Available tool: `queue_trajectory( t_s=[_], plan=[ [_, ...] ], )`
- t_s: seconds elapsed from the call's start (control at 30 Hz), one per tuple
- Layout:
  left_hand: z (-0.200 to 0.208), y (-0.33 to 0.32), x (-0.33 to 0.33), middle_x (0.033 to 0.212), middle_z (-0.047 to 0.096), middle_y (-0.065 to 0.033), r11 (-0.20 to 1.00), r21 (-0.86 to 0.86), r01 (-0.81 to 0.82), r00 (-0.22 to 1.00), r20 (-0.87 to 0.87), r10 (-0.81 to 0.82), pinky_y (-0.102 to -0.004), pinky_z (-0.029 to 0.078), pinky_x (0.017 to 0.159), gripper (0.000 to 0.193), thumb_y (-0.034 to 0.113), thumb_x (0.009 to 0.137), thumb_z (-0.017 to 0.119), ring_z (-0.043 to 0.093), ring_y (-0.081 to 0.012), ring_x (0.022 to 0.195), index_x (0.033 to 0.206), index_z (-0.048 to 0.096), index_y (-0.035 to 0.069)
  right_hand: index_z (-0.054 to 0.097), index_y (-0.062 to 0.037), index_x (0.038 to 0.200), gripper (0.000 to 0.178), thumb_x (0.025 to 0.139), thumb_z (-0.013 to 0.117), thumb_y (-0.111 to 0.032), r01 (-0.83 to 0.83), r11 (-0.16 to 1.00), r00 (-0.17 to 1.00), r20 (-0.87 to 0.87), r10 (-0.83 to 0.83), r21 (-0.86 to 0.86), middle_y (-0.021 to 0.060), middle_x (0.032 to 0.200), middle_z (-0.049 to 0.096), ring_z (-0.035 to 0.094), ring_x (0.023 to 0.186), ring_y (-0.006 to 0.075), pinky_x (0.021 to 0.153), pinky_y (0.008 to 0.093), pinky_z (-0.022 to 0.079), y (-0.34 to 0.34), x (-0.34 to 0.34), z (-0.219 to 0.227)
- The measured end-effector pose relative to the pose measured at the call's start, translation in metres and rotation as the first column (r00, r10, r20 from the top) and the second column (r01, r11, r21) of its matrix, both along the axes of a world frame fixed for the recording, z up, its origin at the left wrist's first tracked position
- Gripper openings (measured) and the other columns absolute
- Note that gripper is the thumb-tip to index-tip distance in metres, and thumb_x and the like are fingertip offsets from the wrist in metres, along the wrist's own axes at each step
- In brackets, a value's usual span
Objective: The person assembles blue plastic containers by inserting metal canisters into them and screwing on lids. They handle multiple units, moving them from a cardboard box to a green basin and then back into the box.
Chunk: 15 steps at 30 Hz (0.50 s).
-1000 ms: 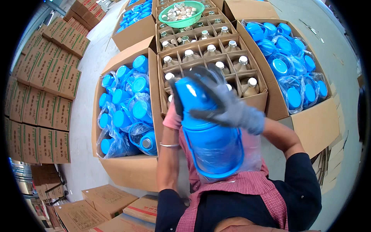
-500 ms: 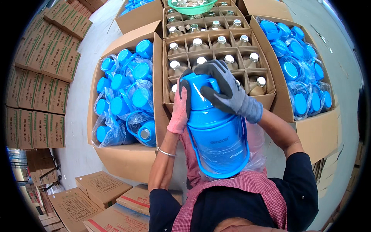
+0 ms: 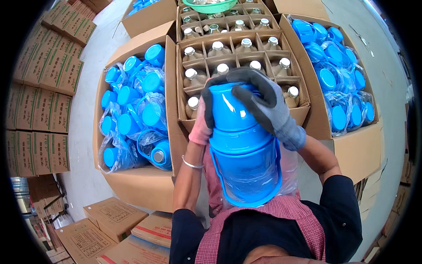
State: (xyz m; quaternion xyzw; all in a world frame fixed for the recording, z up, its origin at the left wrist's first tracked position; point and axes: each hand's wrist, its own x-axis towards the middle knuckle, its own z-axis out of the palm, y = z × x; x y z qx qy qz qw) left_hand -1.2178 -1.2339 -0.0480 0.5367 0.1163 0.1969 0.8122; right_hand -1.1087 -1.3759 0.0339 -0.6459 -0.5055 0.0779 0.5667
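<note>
A blue thermos flask (image 3: 248, 169) with a carrying handle stands upright against my apron, clear plastic film around its lower part. On its top is a shiny blue cup-shaped lid (image 3: 231, 110). My left hand (image 3: 205, 116), in a pink glove with a dark palm, presses along the lid's left side. Over the top and right side of that lid curls my right hand (image 3: 272, 103), in a grey-blue glove with dark fingers. Both hands are closed around the lid; its own handle is hidden under my right hand.
Ahead stands a divided carton (image 3: 303, 115) of silvery glass liners with white caps. Open cartons of bagged blue flasks flank it, one on the left (image 3: 140, 182) and one on the right (image 3: 358, 149). A green basin (image 3: 213, 8) sits at the back. Stacked boxes (image 3: 37, 105) line the left.
The flask has turned slightly, so its printed mark no longer shows plainly. My right hand has wrapped further over the lid, covering the lid's handle. The whole view has shifted a little.
</note>
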Motion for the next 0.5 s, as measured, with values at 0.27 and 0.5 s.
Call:
queue_trajectory(
  t_s=[0.27, 0.5],
  plan=[
    [0.064, -0.046, -0.003, 0.116, 0.047, -0.0144, 0.728, 0.641, -0.241, 0.918, -0.093, 0.386, -0.0365, 0.035, 0.096, 0.049, 0.016, 0.082, 0.062, 0.046, -0.0262, 0.108, 0.127, 0.043, 0.007, 0.062, -0.0041, 0.101, 0.030, 0.090, 0.047, -0.028, -0.083, 0.994, 0.986, -0.138, 0.091, 0.066, 0.0088, 0.093, 0.064, 0.061, 0.088, 0.0206, 0.079, 0.0320, 0.046, 0.031, 0.057, -0.091],
    [0.081, -0.039, -0.016, 0.126, 0.043, -0.0116, 0.855, 0.366, -0.368, 0.925, 0.050, 0.377, -0.0354, 0.033, 0.100, 0.061, 0.014, 0.078, 0.060, 0.043, -0.0232, 0.114, 0.133, 0.037, 0.003, 0.057, -0.0040, 0.104, 0.028, 0.083, 0.058, -0.022, 0.008, 0.985, 0.875, -0.475, -0.089, -0.171, 0.0126, 0.086, 0.062, 0.061, 0.082, 0.0286, 0.069, 0.0350, 0.049, 0.039, 0.047, -0.069]
  ],
)
